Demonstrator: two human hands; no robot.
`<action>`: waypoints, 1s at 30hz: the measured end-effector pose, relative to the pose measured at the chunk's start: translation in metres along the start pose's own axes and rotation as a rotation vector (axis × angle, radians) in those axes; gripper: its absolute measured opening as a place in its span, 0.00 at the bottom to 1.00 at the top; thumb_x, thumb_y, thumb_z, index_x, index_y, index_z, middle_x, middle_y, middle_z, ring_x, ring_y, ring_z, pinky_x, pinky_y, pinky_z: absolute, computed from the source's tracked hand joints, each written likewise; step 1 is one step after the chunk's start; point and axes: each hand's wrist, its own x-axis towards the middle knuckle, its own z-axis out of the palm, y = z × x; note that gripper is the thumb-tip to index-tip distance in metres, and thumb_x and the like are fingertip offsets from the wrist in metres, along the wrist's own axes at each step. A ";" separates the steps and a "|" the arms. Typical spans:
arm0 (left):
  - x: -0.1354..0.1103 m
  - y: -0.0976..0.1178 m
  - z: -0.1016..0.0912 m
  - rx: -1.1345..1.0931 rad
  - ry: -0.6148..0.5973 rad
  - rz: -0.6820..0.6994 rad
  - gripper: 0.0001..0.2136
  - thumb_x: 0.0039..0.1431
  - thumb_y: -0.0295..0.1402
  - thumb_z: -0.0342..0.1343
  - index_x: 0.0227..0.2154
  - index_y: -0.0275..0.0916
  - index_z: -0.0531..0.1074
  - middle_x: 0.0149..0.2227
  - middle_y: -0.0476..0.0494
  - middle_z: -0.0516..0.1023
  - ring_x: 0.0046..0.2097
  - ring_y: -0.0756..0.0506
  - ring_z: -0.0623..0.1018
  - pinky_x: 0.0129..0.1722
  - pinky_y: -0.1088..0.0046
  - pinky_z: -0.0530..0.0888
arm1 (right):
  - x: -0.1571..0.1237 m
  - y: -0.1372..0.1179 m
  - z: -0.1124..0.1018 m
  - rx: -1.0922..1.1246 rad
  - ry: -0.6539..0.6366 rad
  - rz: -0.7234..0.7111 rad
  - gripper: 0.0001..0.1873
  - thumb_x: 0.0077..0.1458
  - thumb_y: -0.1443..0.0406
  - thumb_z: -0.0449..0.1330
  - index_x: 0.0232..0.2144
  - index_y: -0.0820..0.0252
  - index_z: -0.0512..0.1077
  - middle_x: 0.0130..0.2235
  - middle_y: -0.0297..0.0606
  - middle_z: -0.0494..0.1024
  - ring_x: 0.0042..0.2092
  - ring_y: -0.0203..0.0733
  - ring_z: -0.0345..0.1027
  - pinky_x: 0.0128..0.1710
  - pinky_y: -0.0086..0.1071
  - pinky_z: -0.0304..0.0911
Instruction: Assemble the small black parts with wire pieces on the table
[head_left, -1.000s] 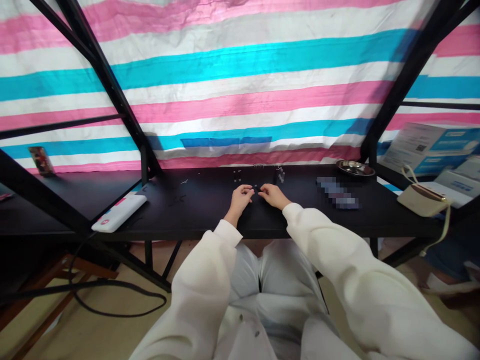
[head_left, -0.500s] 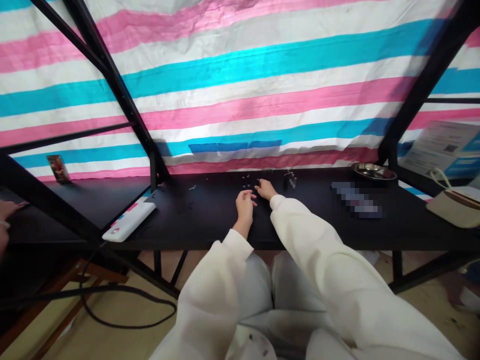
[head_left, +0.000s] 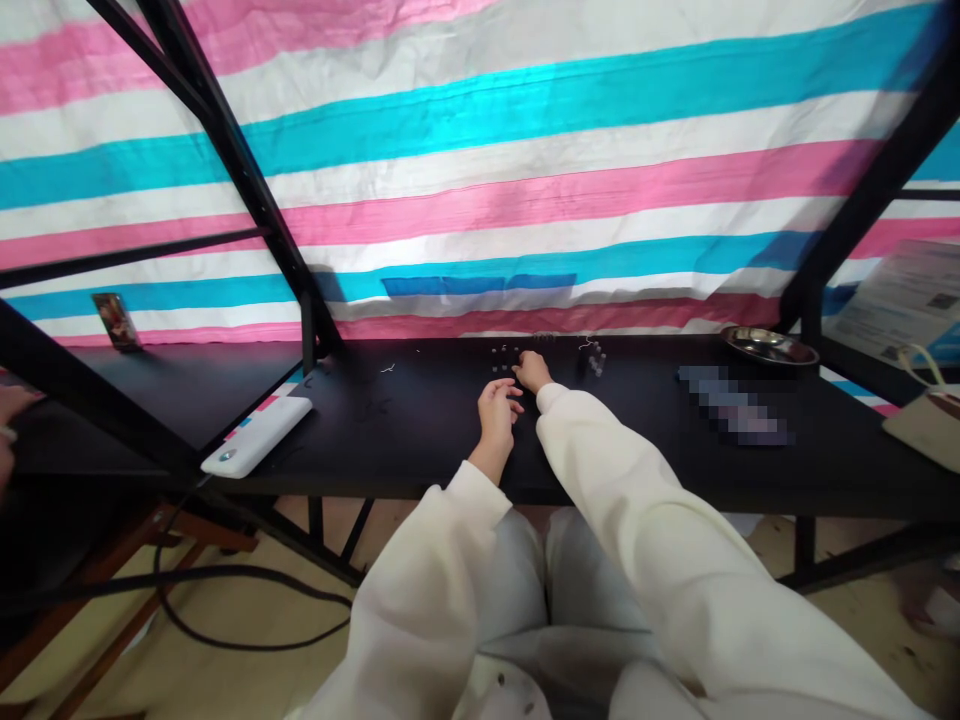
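Observation:
Several tiny grey pieces (head_left: 504,367), too small to name, lie in short rows on the black table (head_left: 420,430). My right hand (head_left: 533,370) is just right of these rows, its thumb and fingertips pinched together close to the tabletop; whatever they hold is too small to make out. Nearer to me, my left hand (head_left: 496,410) hovers or rests by the table with loosely curved fingers apart and nothing visible in them. A cluster of small grey pieces (head_left: 596,360) sits right of my right hand, beside a thin white string (head_left: 587,345).
A white elongated device (head_left: 259,437) lies at the left. To the right are a shiny metal dish (head_left: 769,345), a blurred-out object (head_left: 731,405) and a beige bag (head_left: 926,425). Black frame posts (head_left: 255,200) slant up both sides. Another person's hand (head_left: 11,405) shows far left.
The view has shifted slightly. My right fingertips have drawn a little toward me, and a small grey piece now shows just beyond them. My left hand stays about the same.

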 end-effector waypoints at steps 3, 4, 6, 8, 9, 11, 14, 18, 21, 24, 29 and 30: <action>0.000 0.000 0.000 -0.010 0.002 -0.005 0.08 0.50 0.30 0.46 0.33 0.35 0.66 0.27 0.47 0.71 0.18 0.56 0.66 0.15 0.79 0.52 | -0.001 -0.001 -0.001 -0.002 -0.004 0.016 0.10 0.51 0.67 0.58 0.38 0.66 0.72 0.41 0.51 0.76 0.44 0.46 0.71 0.41 0.32 0.62; -0.001 0.000 0.000 -0.014 0.002 -0.005 0.08 0.50 0.30 0.46 0.32 0.35 0.66 0.27 0.47 0.71 0.18 0.56 0.66 0.16 0.79 0.52 | -0.001 -0.001 -0.002 -0.001 -0.003 0.020 0.11 0.51 0.67 0.58 0.38 0.66 0.72 0.41 0.51 0.76 0.44 0.46 0.71 0.41 0.32 0.62; -0.001 0.001 0.001 -0.021 0.005 -0.007 0.07 0.50 0.29 0.46 0.32 0.35 0.66 0.27 0.47 0.71 0.18 0.56 0.66 0.15 0.79 0.52 | -0.002 -0.002 -0.003 0.005 0.002 0.025 0.12 0.51 0.67 0.58 0.39 0.66 0.72 0.42 0.51 0.76 0.45 0.46 0.70 0.41 0.32 0.62; -0.002 0.001 0.001 -0.025 0.006 -0.007 0.07 0.49 0.28 0.46 0.32 0.35 0.66 0.26 0.48 0.70 0.18 0.56 0.66 0.15 0.79 0.51 | -0.004 -0.003 -0.005 0.011 0.001 0.033 0.12 0.51 0.66 0.59 0.39 0.66 0.72 0.42 0.51 0.76 0.45 0.46 0.70 0.41 0.32 0.62; -0.002 0.002 0.001 -0.024 0.006 -0.006 0.07 0.50 0.28 0.45 0.32 0.35 0.65 0.26 0.48 0.70 0.18 0.56 0.66 0.15 0.79 0.51 | -0.007 -0.004 -0.007 0.010 -0.003 0.038 0.12 0.51 0.66 0.59 0.39 0.66 0.72 0.41 0.51 0.76 0.45 0.46 0.70 0.41 0.32 0.62; -0.002 0.002 0.001 -0.015 0.005 -0.006 0.07 0.50 0.28 0.45 0.32 0.35 0.65 0.26 0.48 0.70 0.18 0.56 0.66 0.15 0.79 0.51 | -0.014 -0.007 -0.011 -0.011 -0.009 0.038 0.12 0.51 0.65 0.59 0.39 0.66 0.72 0.41 0.51 0.76 0.44 0.47 0.70 0.41 0.33 0.62; -0.001 0.002 0.001 0.006 0.007 -0.011 0.07 0.51 0.29 0.45 0.32 0.36 0.65 0.27 0.48 0.70 0.18 0.56 0.65 0.15 0.80 0.52 | -0.031 -0.008 -0.019 -0.098 0.002 -0.015 0.11 0.53 0.66 0.58 0.39 0.66 0.71 0.42 0.53 0.75 0.43 0.48 0.70 0.40 0.34 0.62; -0.001 0.002 0.001 0.008 0.001 0.002 0.06 0.51 0.29 0.45 0.32 0.36 0.65 0.26 0.48 0.70 0.18 0.57 0.65 0.15 0.81 0.51 | -0.061 0.001 -0.032 -0.206 -0.006 -0.148 0.08 0.54 0.69 0.56 0.38 0.64 0.71 0.41 0.53 0.73 0.42 0.48 0.70 0.41 0.35 0.62; -0.001 0.002 0.001 0.035 0.006 0.010 0.06 0.52 0.30 0.45 0.32 0.36 0.65 0.26 0.48 0.70 0.17 0.57 0.65 0.14 0.81 0.51 | -0.080 0.020 -0.045 -0.229 -0.029 -0.219 0.06 0.53 0.70 0.56 0.34 0.64 0.71 0.40 0.52 0.72 0.41 0.48 0.69 0.41 0.36 0.62; 0.000 -0.001 0.002 0.086 0.004 0.049 0.06 0.52 0.31 0.46 0.32 0.36 0.65 0.25 0.49 0.70 0.17 0.57 0.64 0.15 0.81 0.53 | -0.090 0.047 -0.061 -0.245 -0.041 -0.221 0.04 0.53 0.70 0.56 0.31 0.63 0.72 0.38 0.49 0.72 0.39 0.47 0.70 0.41 0.36 0.62; 0.003 -0.013 0.009 0.287 -0.112 0.136 0.05 0.53 0.29 0.46 0.31 0.37 0.66 0.24 0.50 0.71 0.18 0.55 0.65 0.19 0.80 0.59 | -0.086 0.095 -0.089 -0.311 0.005 -0.057 0.05 0.51 0.67 0.59 0.30 0.63 0.73 0.36 0.47 0.73 0.40 0.46 0.70 0.40 0.34 0.61; 0.004 -0.015 0.012 0.357 -0.153 0.148 0.05 0.52 0.29 0.47 0.32 0.37 0.66 0.23 0.50 0.71 0.19 0.54 0.66 0.20 0.80 0.61 | -0.083 0.103 -0.093 -0.303 0.019 -0.012 0.06 0.51 0.65 0.59 0.31 0.64 0.74 0.36 0.47 0.74 0.40 0.46 0.70 0.40 0.34 0.62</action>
